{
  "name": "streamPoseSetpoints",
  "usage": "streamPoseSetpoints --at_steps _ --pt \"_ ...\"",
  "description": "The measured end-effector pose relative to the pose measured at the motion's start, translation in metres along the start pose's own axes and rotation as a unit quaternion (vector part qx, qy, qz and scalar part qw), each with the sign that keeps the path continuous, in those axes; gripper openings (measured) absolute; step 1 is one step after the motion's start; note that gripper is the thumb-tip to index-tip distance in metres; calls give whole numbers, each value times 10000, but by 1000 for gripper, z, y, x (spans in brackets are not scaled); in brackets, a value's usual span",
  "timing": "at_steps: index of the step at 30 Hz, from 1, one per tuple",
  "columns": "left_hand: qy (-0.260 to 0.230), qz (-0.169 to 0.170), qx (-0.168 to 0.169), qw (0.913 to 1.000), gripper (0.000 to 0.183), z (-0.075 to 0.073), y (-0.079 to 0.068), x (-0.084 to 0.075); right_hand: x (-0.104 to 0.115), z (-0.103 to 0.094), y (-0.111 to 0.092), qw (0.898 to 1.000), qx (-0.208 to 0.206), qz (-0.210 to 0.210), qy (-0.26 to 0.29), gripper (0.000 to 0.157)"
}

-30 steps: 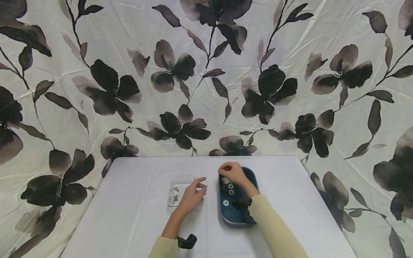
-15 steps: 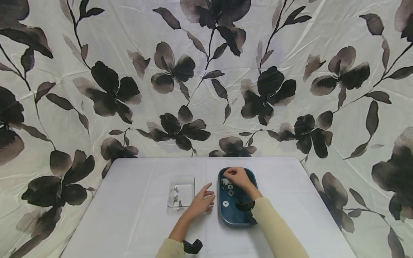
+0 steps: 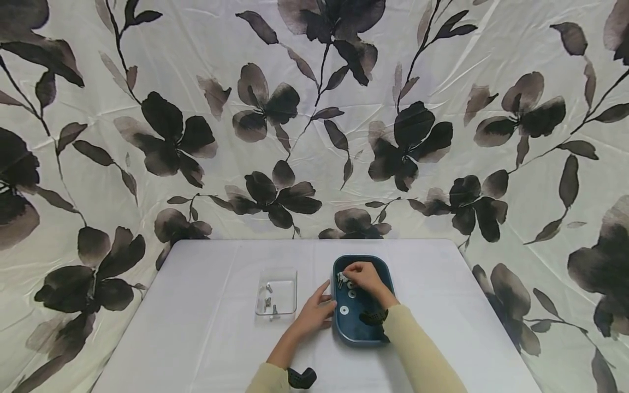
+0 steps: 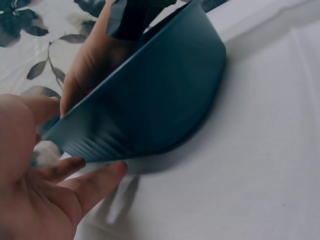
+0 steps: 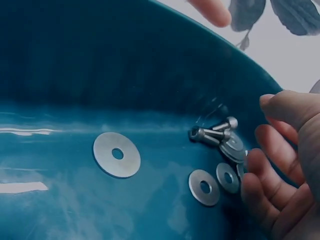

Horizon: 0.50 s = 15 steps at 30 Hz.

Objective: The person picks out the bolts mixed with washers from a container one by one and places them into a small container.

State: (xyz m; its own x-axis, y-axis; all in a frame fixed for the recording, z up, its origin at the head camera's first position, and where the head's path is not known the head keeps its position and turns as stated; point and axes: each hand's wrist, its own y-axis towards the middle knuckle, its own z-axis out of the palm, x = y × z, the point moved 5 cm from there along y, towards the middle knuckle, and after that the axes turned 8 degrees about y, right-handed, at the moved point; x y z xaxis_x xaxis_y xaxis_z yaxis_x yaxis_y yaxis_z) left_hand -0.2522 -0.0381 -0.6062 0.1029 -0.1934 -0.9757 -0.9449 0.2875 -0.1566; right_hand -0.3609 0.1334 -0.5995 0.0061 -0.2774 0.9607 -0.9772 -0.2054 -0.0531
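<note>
Blue tray (image 3: 361, 332), deep, rounded corners, sitting level, just right of lower centre in my head view. Inside, I see shiny metal screws (image 5: 214, 134) clustered right of centre, touching stacked washers (image 5: 233, 146); flat washer (image 5: 105, 152) centre-left, two smaller-looking washers (image 5: 195, 182) lower right.

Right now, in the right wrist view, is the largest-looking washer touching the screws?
No, that washer lies apart from the screws, with bare floor of the blue tray showing between them.
</note>
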Motion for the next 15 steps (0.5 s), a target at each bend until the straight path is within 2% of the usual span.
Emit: streamPoseSetpoints --at_steps 8,15 --pt "-163 51 42 9998 61 7 2 5 -8 7 -3 9986 405 332 6 18" --pt "-218 80 -54 9997 59 10 1 5 -13 9 -4 9980 490 375 -164 20"
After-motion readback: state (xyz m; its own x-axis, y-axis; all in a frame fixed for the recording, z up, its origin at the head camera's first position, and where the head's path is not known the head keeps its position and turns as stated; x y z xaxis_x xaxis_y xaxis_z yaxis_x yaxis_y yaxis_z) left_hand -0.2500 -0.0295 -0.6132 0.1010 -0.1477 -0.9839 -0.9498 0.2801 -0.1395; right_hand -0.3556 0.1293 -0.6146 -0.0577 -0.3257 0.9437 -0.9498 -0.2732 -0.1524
